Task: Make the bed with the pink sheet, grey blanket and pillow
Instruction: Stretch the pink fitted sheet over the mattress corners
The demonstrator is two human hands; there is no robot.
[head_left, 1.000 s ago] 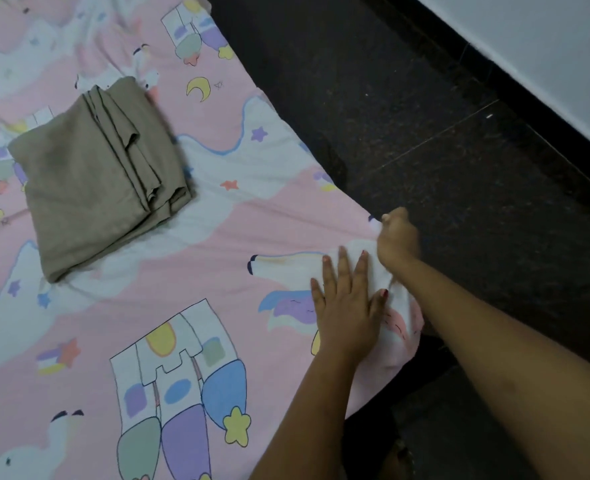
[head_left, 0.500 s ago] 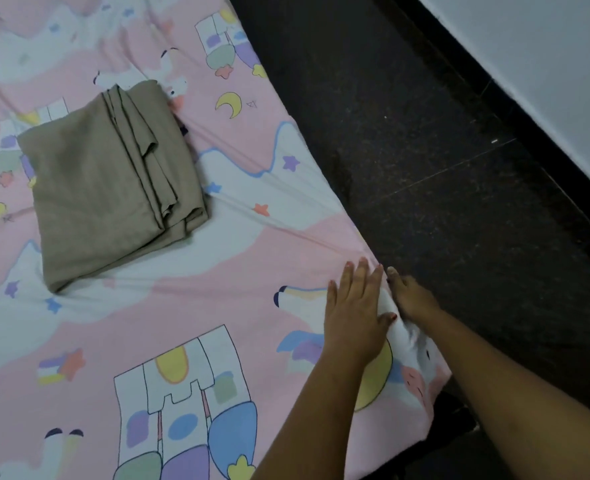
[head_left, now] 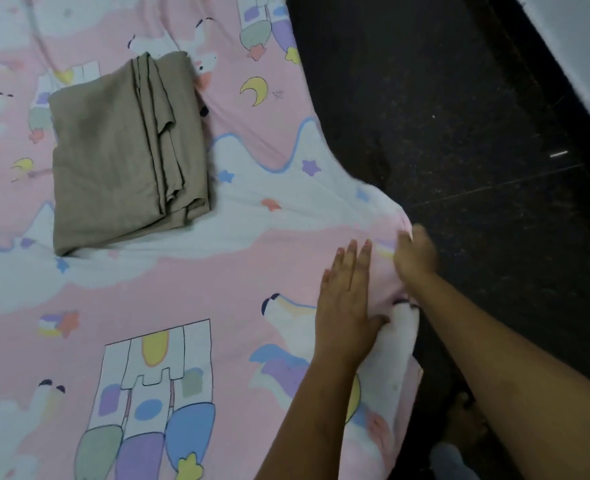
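Head view: left hand, fingers straight, presses pink sheet; right hand fingers clench its edge beside floor.

Illumination is soft and even, casting only faint shadows; motion blur softens both hands and the sheet edge, while the dark floor shows small specular glints.
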